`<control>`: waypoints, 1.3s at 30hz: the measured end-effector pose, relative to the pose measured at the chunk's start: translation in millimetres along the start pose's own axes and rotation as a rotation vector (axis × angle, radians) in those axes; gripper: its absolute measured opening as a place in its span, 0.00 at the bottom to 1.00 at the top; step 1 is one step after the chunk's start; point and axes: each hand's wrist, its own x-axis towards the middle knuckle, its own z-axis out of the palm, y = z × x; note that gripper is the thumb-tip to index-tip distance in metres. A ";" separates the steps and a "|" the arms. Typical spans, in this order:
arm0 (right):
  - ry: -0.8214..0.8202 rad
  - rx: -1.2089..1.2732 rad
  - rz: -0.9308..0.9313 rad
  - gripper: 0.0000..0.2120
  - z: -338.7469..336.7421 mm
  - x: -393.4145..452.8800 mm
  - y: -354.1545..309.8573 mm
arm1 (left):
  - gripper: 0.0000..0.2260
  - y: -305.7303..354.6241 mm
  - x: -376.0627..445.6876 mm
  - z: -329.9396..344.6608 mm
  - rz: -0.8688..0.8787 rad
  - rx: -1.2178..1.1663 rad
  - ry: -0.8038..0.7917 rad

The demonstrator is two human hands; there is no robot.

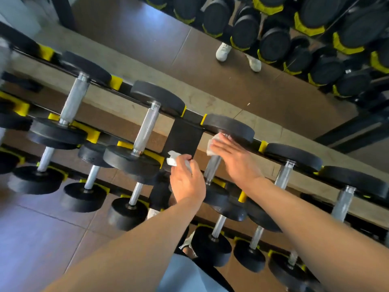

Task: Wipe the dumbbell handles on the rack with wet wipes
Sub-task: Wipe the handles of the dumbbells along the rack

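Black dumbbells with knurled silver handles lie in rows on a black rack (185, 135) with yellow cradles. My right hand (233, 159) lies with straight fingers on a white wet wipe (211, 147), pressing it over the top of a handle (212, 169) of the upper row, just below that dumbbell's far black head (229, 127). My left hand (186, 180) grips a crumpled white wipe (173, 159) beside the rack's black upright bracket. It touches no handle.
Bare handles stand to the left (146, 128) (73, 100) and to the right (284, 175). Lower tiers carry smaller dumbbells (128, 211). Behind the rack is a mirror that reflects white shoes (223, 51) and more dumbbells. Brown floor tiles show at the lower left.
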 end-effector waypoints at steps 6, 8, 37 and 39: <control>-0.370 0.297 -0.007 0.18 -7.1 -33.7 -24.5 | 0.12 -4.0 -2.9 5.6 0.099 -0.011 0.127; -0.416 0.471 0.029 0.17 -14.1 -42.4 -33.8 | 0.14 -6.7 -2.4 7.9 0.122 -0.041 0.161; 0.162 0.075 -0.199 0.16 -13.8 11.0 -1.5 | 0.18 -7.5 -2.5 11.4 0.120 -0.077 0.140; -0.013 -0.032 -0.142 0.15 -3.1 20.8 0.4 | 0.17 -8.5 -1.2 12.1 0.127 -0.084 0.153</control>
